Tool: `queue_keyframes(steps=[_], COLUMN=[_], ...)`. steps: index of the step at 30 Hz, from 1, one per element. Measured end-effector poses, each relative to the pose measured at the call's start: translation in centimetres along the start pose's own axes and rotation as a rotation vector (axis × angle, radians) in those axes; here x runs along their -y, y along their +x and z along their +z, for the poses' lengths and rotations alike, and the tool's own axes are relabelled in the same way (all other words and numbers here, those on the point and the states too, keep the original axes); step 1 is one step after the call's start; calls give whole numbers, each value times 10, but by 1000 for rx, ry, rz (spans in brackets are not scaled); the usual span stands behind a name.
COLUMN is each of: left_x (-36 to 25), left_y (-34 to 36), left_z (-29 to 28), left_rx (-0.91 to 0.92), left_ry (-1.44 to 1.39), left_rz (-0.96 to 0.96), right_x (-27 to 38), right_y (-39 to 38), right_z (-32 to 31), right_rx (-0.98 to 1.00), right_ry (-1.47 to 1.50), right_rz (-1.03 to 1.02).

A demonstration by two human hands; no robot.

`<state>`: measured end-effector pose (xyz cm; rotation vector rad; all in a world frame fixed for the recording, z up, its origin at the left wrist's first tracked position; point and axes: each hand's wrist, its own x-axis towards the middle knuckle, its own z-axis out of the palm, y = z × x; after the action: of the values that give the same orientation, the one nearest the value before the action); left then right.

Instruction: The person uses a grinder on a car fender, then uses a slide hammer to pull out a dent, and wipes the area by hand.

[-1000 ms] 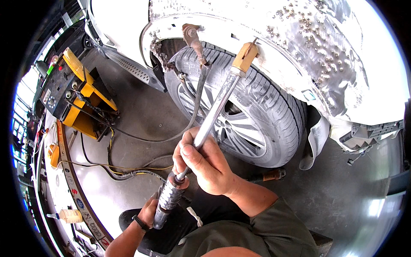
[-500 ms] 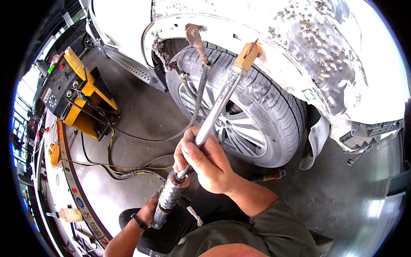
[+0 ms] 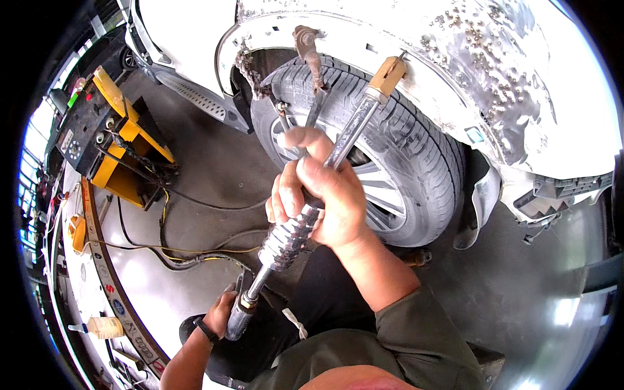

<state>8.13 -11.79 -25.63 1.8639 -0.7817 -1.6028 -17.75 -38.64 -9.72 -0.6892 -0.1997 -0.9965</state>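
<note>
A slide hammer [image 3: 351, 133] slants across the view, its long metal rod pointing up and right. The brass block [image 3: 389, 77] at its far end has a thin tip at the edge of the white fender [image 3: 429, 81]. My left hand [image 3: 221, 314] is closed round the handle end at the bottom, near my knee. My right hand [image 3: 325, 188] is curled round the rod at the upper end of the ribbed sliding weight [image 3: 288, 239], thumb over the rod. Bare rod shows between weight and handle. Behind the rod stands the wheel [image 3: 429, 188].
A rusty clamp [image 3: 308, 49] with a cable hangs at the wheel arch. Left of the car stands a yellow and black machine [image 3: 120, 146], its cables [image 3: 182, 260] trailing over the grey floor. A bottle [image 3: 103, 327] lies on the left beside a stickered edge.
The sliding weight has moved up the rod, away from the handle, and my right hand has shifted up and right. My left hand stays at the handle. The whole view has shifted slightly.
</note>
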Motion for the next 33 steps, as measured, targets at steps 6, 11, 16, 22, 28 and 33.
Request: queue_keyframes(steps=[6,11,16,22,28,33], left_x=[-28,-26,3,-3,16,26], left_y=[5,11,18,49,47,57], left_z=[25,22,26,9,53,84], left_rx=[83,10,-717,50,106,-603], left_ry=[-170,-377,-342,-177,-254,-216], left_rz=[-118,-229,462,-15,13,364], right_x=[-72,-50,-7,1,9,7], right_y=[-68,-56,-27,-37,-47,-43], right_z=[4,0,-9,-14,-6,-8], right_rx=[-55,-10,-27,42,-62,-183], right_ry=[-161,-264,-488,-511,-560,-588], right_rz=[34,96,-119,-135,-104,-77])
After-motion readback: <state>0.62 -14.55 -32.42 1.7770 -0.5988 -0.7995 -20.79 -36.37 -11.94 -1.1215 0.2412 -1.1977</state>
